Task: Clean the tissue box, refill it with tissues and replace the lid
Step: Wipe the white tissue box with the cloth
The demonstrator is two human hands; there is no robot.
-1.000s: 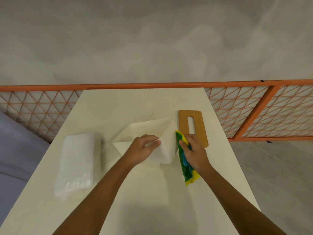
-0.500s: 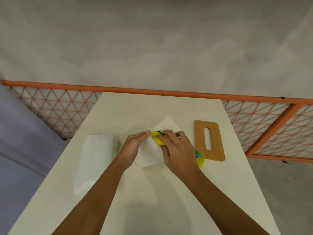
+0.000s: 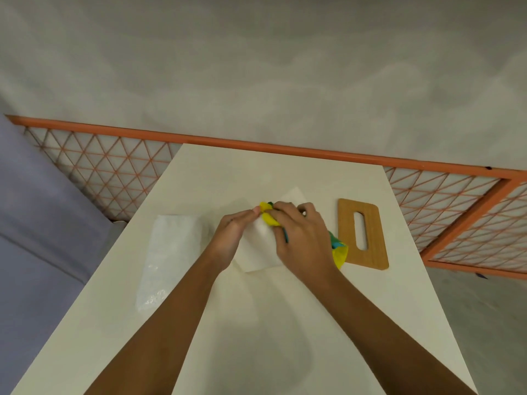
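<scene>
- Grips a yellow-green cloth (image 3: 268, 216) in the curled right hand (image 3: 301, 238), pressing it onto the white tissue box (image 3: 258, 252) at mid-table (image 3: 256, 337).
- Braces the box's left side with the left hand (image 3: 232, 235), fingers apparently straight.
- Shows the wooden lid (image 3: 346, 232) flat just right of the box, and the tissue pack (image 3: 168, 252) to its left.

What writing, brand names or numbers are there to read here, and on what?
No readable text anywhere.
Wooden lid: bare wood, no marking.
Tissue pack: clear wrap, no print visible.
Cloth: plain colours, no label seen.
Tissue box: plain white, partly hidden.
</scene>
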